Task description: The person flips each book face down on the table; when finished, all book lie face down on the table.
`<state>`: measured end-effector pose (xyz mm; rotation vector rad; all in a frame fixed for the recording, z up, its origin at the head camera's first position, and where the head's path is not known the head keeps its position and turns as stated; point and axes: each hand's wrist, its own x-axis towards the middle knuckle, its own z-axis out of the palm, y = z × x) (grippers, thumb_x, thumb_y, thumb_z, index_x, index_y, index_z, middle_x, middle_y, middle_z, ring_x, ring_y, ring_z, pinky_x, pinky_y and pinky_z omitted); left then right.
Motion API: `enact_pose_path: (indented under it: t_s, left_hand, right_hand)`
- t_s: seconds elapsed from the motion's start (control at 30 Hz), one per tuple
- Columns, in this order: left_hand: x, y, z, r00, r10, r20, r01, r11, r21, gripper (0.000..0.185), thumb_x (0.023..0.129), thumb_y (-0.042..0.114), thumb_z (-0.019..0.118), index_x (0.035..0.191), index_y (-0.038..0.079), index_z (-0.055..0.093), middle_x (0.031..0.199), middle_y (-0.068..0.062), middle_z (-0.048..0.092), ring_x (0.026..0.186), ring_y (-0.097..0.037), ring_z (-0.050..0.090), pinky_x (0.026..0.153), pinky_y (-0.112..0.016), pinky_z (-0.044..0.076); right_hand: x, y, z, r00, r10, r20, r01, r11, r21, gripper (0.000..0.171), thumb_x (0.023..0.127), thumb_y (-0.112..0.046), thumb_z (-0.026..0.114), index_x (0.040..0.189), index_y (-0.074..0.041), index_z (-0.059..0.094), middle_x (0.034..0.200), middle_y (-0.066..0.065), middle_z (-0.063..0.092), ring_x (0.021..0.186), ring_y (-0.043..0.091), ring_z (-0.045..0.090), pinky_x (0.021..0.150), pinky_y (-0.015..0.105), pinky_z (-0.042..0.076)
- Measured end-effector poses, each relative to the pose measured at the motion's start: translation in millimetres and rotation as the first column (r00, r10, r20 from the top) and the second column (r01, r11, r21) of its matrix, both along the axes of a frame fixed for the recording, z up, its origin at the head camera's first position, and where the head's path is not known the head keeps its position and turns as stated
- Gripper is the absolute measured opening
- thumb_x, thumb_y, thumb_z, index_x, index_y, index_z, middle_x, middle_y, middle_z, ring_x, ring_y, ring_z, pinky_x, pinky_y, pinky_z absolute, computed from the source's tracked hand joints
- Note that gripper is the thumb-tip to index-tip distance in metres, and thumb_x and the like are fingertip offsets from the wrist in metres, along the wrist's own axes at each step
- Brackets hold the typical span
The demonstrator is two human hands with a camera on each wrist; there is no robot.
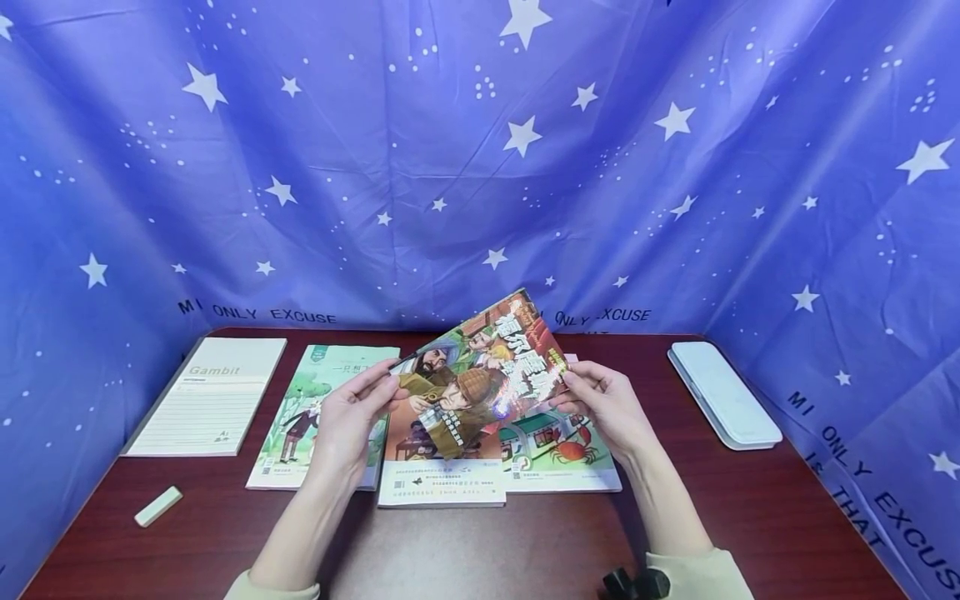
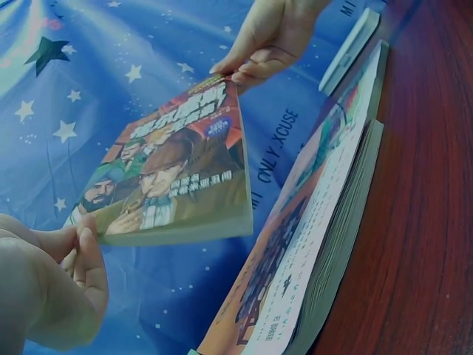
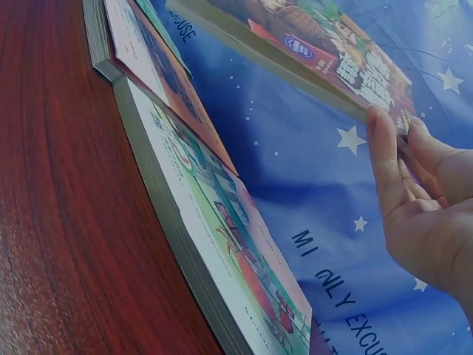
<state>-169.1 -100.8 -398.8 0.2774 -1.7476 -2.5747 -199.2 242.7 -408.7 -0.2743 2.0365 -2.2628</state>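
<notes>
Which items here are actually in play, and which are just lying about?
In play:
- detective book, lifted off the desk, held by left hand and right hand
- middle book under it
- crab book
- green book

Lying about:
- Gambit notepad
- eraser
- white case

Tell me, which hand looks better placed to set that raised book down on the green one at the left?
Probably the left hand. It pinches the raised book at its left corner, right above the green book. The right hand holds the opposite edge, over the crab-cover book, farther from that spot.
</notes>
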Motion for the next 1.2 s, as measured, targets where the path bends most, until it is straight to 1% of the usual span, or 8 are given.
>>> enact_pose_path:
  t_s: [0.17,0.27,0.43,0.63,0.77,0.9,1.0,1.2]
  left_hand:
    - [0.6,1.0,1.4,1.000,0.001,0.000,-0.001,1.000,-0.020,0.041,0.099,0.004,0.066,0.140,0.006,0.062,0.092,0.007,0.067,0.087,-0.007,0.076,0.090,-0.021,0.062]
    - [1.0,1.4,2.8,1.000,0.000,-0.012,0.000,0.999,-0.034,0.042,0.099,0.004,0.065,0.141,0.005,0.060,0.093,0.006,0.066,0.090,-0.008,0.076,0.096,-0.025,0.061]
    - [1.6,1.7,5.0,0.999,0.004,-0.041,-0.006,0.999,-0.034,0.040,0.100,0.003,0.063,0.140,0.004,0.060,0.093,0.005,0.069,0.093,-0.008,0.076,0.103,-0.031,0.058]
    - [1.8,1.5,5.7,0.999,0.006,-0.046,-0.006,1.000,0.002,0.038,0.102,0.006,0.062,0.140,0.004,0.061,0.093,0.005,0.074,0.094,-0.009,0.075,0.103,-0.028,0.058]
    - [2.1,1.0,5.5,0.998,0.009,-0.055,-0.008,1.000,0.030,0.036,0.102,0.007,0.062,0.138,0.005,0.063,0.091,0.004,0.074,0.093,-0.009,0.075,0.103,-0.029,0.058]
    - [1.8,1.3,5.8,0.998,0.011,-0.058,-0.008,0.999,0.054,0.035,0.102,0.006,0.062,0.136,0.005,0.064,0.091,0.003,0.075,0.091,-0.009,0.075,0.106,-0.030,0.057]
    - [1.2,1.8,6.3,0.998,0.010,-0.059,-0.007,0.998,0.063,0.036,0.102,0.005,0.061,0.138,0.003,0.062,0.093,0.003,0.074,0.091,-0.008,0.075,0.106,-0.028,0.057]
    - [1.3,1.5,6.0,0.997,0.010,-0.079,-0.003,0.996,0.087,0.037,0.102,0.005,0.060,0.139,-0.001,0.059,0.099,0.003,0.074,0.091,-0.007,0.074,0.104,-0.026,0.057]
  right_hand:
    - [0.7,-0.5,-0.4,1.000,0.018,-0.010,-0.019,1.000,-0.018,0.013,0.104,-0.006,0.059,0.107,-0.014,0.069,0.090,0.001,0.077,0.079,0.015,0.078,0.078,0.031,0.066]
    - [0.6,-1.0,-0.4,0.999,0.022,-0.027,-0.022,0.999,-0.023,0.014,0.104,-0.006,0.059,0.110,-0.013,0.069,0.093,0.002,0.076,0.081,0.016,0.079,0.082,0.034,0.066]
    - [0.8,-1.8,1.3,0.999,0.012,-0.044,-0.013,0.999,-0.031,0.016,0.104,-0.008,0.059,0.116,-0.009,0.068,0.098,0.002,0.075,0.086,0.017,0.079,0.087,0.033,0.064]
    - [1.8,-1.9,3.6,0.998,0.018,-0.062,-0.021,0.999,-0.042,0.020,0.105,-0.011,0.056,0.123,-0.006,0.066,0.104,0.000,0.076,0.091,0.015,0.079,0.091,0.031,0.063]
    - [1.8,-2.2,3.1,0.998,0.027,-0.064,-0.031,0.998,-0.062,0.022,0.106,-0.012,0.056,0.125,-0.005,0.065,0.107,-0.001,0.077,0.093,0.016,0.079,0.094,0.030,0.062]
    - [1.6,-2.2,2.3,0.998,0.020,-0.067,-0.025,0.997,-0.072,0.021,0.106,-0.014,0.055,0.122,-0.009,0.068,0.114,-0.002,0.076,0.096,0.015,0.079,0.095,0.030,0.061]
    - [1.0,-2.1,2.2,0.997,0.016,-0.078,-0.023,0.996,-0.088,0.021,0.107,-0.014,0.054,0.119,-0.014,0.072,0.117,-0.001,0.075,0.098,0.015,0.078,0.095,0.030,0.061]
    - [0.1,-2.3,1.7,0.995,0.031,-0.094,-0.044,0.990,-0.135,0.023,0.107,-0.012,0.052,0.115,-0.016,0.074,0.114,0.000,0.077,0.098,0.014,0.078,0.095,0.030,0.061]
